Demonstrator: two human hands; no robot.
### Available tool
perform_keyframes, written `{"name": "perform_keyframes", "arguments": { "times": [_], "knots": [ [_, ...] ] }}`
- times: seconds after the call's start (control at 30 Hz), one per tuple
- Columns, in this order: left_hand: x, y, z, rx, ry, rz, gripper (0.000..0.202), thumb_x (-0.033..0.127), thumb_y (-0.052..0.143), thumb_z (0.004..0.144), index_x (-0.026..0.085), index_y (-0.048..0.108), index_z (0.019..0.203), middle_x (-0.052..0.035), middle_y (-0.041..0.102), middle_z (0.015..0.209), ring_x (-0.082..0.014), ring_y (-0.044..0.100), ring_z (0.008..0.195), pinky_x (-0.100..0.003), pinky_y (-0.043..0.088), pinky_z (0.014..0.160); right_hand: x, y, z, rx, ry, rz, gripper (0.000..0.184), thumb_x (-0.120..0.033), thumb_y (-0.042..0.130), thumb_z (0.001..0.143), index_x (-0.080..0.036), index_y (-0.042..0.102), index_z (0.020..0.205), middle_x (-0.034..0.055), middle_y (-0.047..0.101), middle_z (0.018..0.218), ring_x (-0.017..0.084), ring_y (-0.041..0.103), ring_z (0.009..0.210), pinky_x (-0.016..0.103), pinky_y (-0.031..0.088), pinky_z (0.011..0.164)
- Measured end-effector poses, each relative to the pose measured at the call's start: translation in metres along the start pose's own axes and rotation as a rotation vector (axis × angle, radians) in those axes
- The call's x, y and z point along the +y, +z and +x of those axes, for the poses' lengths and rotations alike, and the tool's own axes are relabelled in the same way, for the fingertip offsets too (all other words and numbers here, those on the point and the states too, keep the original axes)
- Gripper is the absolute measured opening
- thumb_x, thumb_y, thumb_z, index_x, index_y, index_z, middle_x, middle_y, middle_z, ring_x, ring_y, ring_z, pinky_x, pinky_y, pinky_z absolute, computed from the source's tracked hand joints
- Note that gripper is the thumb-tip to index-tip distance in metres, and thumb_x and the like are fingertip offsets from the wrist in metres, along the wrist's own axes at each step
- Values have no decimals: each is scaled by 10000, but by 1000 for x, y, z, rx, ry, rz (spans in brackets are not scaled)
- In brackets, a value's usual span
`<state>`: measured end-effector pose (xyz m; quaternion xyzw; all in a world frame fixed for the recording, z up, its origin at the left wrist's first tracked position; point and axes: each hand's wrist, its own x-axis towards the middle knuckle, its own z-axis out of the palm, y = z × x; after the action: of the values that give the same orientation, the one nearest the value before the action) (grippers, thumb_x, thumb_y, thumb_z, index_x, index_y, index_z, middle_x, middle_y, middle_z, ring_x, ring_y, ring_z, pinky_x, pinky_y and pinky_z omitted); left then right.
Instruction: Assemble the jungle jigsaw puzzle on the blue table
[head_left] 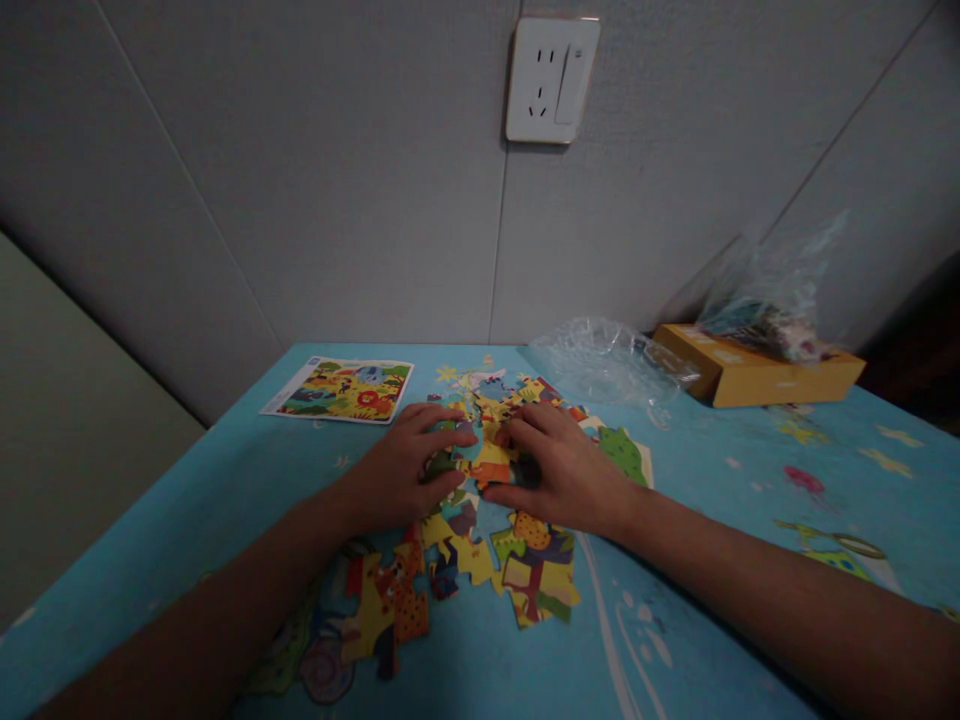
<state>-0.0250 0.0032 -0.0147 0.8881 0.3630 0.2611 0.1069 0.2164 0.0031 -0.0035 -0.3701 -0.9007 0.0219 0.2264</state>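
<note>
Colourful cardboard jigsaw puzzle pieces (491,470) lie in a loose pile, some overlapping. My left hand (420,460) rests at the left of the pile, thumb and fingers apart, fingertips touching pieces. From the right, my right hand (562,465) reaches over the same pile with curved fingers and the thumb apart; its fingertips are partly hidden among the pieces. Between the hands sits an orange and yellow piece. Nearer to me are more pieces, including a spotted orange one (410,600) by my left forearm and a cluster (536,570) below my right hand.
A picture card (341,390) of cartoon animals lies at the back left. Crumpled clear plastic (607,360) is at the back, beside a yellow box (787,380) with a clear bag (780,300) on top. Behind the patterned blue tabletop (480,680) stands a grey wall with a socket (553,80).
</note>
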Motion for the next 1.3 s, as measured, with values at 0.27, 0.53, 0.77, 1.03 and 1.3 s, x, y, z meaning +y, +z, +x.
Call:
{"name": "perform_keyframes", "arguments": {
  "times": [0.27, 0.53, 0.77, 1.03, 1.3],
  "knots": [
    [3, -3, 0, 11, -44, -4, 341, 244, 692, 813, 219, 663, 1152, -80, 599, 1206, -259, 504, 1160, -452, 420, 1039, 0, -1, -1, -16, -26, 65, 492, -497, 675, 823, -138, 606, 1151, 145, 617, 1091, 292, 555, 1024, 476, 458, 913],
    [5, -1, 1, -20, -39, -22, 428, 220, 691, 805, 218, 634, 1229, -73, 595, 1202, -254, 483, 1164, -443, 405, 1052, 0, 1, -1, -14, -48, 110, 425, -427, 659, 843, -144, 606, 1157, 130, 626, 1022, 276, 546, 970, 459, 455, 874],
    [7, -3, 2, 67, -64, -63, 450, 186, 681, 770, 211, 631, 1216, -64, 586, 1121, -236, 522, 1109, -411, 439, 1012, -1, 1, -2, -11, -36, 131, 460, -360, 659, 807, -120, 580, 1192, 140, 618, 1047, 281, 530, 976, 463, 441, 882],
    [0, -1, 8, 268, -230, -3, 280, 248, 637, 824, 202, 659, 1099, -74, 598, 1132, -251, 549, 1127, -440, 438, 1020, 0, 0, -1, -46, -70, 137, 402, -317, 645, 810, -142, 598, 1168, 118, 637, 1072, 281, 505, 1017, 464, 400, 945],
    [-13, 1, 8, 277, -349, 77, 185, 271, 631, 841, 199, 647, 1010, -68, 658, 1110, -258, 587, 1116, -470, 436, 1033, -2, -3, 1, -77, -78, 139, 340, -293, 624, 780, -149, 617, 1088, 117, 630, 1016, 284, 495, 971, 471, 399, 906]
  ]
}}
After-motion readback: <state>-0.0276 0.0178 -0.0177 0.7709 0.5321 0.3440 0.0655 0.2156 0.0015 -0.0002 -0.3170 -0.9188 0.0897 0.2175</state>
